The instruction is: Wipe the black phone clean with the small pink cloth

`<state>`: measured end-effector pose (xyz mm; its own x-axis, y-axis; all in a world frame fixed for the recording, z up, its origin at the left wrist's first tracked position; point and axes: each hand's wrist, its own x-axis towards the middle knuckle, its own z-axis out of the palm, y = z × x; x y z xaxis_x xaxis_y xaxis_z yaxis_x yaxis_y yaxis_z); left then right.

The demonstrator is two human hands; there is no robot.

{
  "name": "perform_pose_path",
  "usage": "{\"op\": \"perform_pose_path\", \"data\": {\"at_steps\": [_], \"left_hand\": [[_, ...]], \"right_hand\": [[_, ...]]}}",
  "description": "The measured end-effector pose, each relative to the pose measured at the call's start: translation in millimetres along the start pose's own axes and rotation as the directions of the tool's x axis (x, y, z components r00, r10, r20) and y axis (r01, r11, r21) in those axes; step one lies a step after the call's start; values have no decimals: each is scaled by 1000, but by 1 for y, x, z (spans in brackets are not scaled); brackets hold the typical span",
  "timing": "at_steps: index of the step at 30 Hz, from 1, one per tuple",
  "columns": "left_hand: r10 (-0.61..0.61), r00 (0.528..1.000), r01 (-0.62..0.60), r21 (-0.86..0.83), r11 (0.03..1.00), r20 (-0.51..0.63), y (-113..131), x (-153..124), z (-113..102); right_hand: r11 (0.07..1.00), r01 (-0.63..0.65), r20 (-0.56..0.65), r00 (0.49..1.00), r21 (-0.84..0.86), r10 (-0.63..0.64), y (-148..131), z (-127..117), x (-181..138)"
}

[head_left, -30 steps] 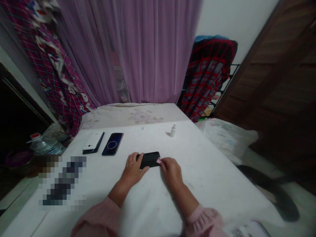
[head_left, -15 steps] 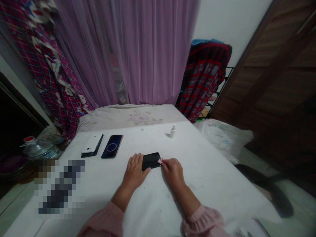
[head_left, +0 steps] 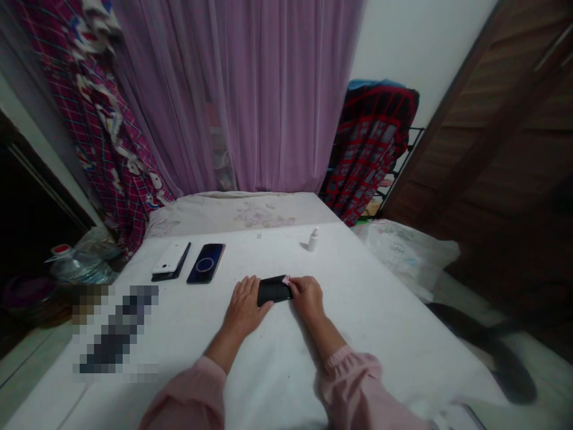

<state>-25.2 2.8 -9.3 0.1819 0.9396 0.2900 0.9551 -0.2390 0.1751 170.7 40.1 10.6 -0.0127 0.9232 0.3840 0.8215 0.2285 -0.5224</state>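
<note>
- A bed (head_left: pixel 367 334) is spread with a white sheet.
- A pale floral pillow (head_left: pixel 233 213) is laid across the far end.
- A white phone (head_left: pixel 169 260) is stacked on a dark case near the left edge.
- A dark-screened smartphone (head_left: pixel 206 263) is placed just right of it.
- A small white spray bottle (head_left: pixel 313 240) is stood upright towards the far right.
- A black phone (head_left: pixel 273 291) is laid flat mid-bed.
- A blurred object (head_left: pixel 115 328) is left at the near left.

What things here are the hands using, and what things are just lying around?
Being used:
- left hand, against the black phone
- right hand, at a small pink scrap on the phone's edge

Just lying around:
- white phone
- phone with a ring on its screen
- small white bottle
</note>
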Motion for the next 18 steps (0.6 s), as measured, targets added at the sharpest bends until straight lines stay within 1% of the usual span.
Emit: {"op": "perform_pose_path", "data": {"at_steps": [1,4,6,8,10,12,14,16,18], "left_hand": [[-3,1000,3,0,1000,1,0,0,0],[9,1000,-9,-7,1000,-11,1,0,0],[28,999,-28,-19,999,-19,4,-2,1],[69,997,-70,-31,997,-28,9,-7,0],[137,989,-139,-33,990,-55,15,-15,-4],[204,974,-206,-13,978,-97,21,-24,-10],[252,960,-253,10,967,-123,25,-33,-15],[293,948,-292,21,956,-122,26,-40,-16],[314,943,-313,22,949,-108,25,-43,-15]], "right_hand": [[1000,4,6,1000,5,-4,3,-6,-11],[994,45,22,999,101,-47,10,-22,-40],[985,7,6,1000,171,-8,14,-29,-48],[972,-56,-42,997,230,67,16,-32,-48],[962,-80,-81,991,262,105,17,-32,-44],[964,-63,-82,993,258,87,17,-29,-41],[974,-25,-53,998,227,38,19,-26,-41],[980,7,-8,1000,199,-6,22,-24,-40],[982,11,48,999,187,-21,26,-24,-36]]}}
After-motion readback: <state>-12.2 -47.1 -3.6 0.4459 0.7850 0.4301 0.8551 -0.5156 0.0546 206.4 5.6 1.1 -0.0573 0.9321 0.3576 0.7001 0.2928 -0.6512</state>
